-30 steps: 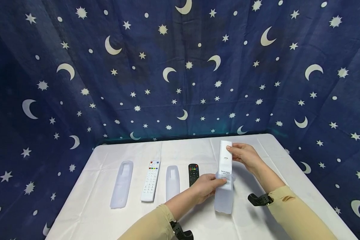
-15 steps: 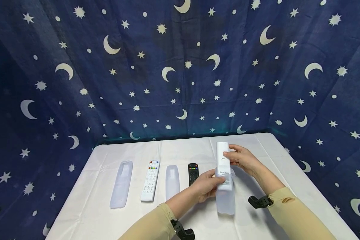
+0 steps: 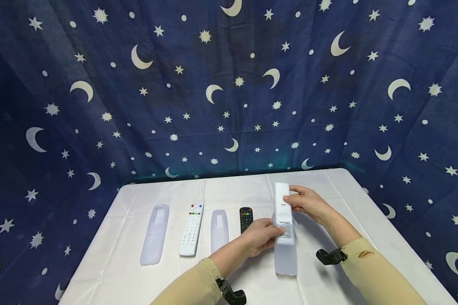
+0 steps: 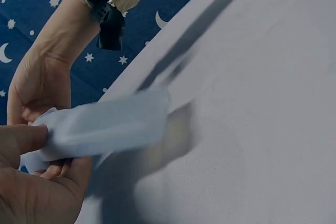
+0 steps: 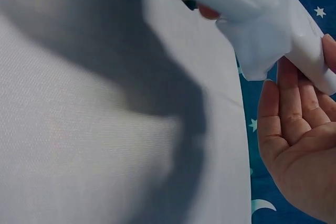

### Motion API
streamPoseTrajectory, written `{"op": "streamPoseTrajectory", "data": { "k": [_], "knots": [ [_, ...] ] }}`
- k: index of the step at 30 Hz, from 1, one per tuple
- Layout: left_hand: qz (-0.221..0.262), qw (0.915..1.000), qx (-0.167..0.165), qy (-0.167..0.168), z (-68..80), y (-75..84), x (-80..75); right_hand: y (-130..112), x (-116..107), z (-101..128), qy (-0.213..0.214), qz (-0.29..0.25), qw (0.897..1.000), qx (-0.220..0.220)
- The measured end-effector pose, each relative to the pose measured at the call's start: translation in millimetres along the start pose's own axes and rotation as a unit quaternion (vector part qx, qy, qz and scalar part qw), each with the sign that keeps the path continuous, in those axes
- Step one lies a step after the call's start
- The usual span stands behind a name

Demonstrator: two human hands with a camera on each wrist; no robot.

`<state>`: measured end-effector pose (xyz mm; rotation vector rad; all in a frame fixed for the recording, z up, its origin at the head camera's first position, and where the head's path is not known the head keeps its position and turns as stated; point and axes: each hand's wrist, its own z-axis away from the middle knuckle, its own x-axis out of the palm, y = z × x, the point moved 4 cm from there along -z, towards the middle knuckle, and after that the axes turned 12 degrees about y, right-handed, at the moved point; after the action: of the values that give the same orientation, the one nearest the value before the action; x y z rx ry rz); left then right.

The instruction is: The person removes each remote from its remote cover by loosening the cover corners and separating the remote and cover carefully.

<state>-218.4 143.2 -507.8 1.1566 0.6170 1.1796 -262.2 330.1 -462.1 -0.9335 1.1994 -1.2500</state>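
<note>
A white remote control [image 3: 282, 197], its back facing up, is partly inside a translucent silicone sleeve [image 3: 286, 259] over the right side of the table. My left hand [image 3: 260, 237] pinches the sleeve near its mouth, thumb on top, in the head view. Higher up, my right hand [image 3: 308, 203] holds the bare end of the remote between thumb and fingers. In the left wrist view the sleeve [image 4: 113, 124] stretches out past my left thumb. The right wrist view has the sleeve's loose flap [image 5: 260, 45] hanging beside the remote [image 5: 310, 51], with my right fingers under it.
On the white-covered table [image 3: 110, 254] lie a translucent sleeve [image 3: 154, 235], a white remote with coloured buttons [image 3: 191, 231], a second translucent sleeve [image 3: 219, 231] and a black remote [image 3: 246, 219], which my left hand partly hides. A dark blue curtain [image 3: 191, 106] hangs behind.
The white remote has slid farther down into the sleeve, so less of it shows bare. My right hand has come lower and slightly left with it, while my left hand stays on the sleeve.
</note>
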Motion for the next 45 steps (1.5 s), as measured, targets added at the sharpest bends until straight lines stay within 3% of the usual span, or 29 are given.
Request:
{"op": "streamPoseTrajectory", "data": {
  "k": [6,26,37,45],
  "knots": [
    [-0.023,0.9992,0.032,-0.008,3.3,4.4,3.7,-1.3,-4.0,-0.4,0.020,0.018,0.999,-0.021],
    [-0.073,0.9968,0.032,0.003,8.0,8.5,-4.1,-4.1,-5.8,-9.3,0.042,0.018,0.999,-0.025],
    [-0.092,0.9950,0.039,-0.007,10.9,11.5,-6.2,-3.6,-9.0,-11.9,0.052,0.015,0.998,-0.024],
    [-0.099,0.9942,0.040,0.016,10.7,10.4,-7.7,-7.6,-6.7,-11.2,0.049,0.019,0.998,-0.037]
  ]
}}
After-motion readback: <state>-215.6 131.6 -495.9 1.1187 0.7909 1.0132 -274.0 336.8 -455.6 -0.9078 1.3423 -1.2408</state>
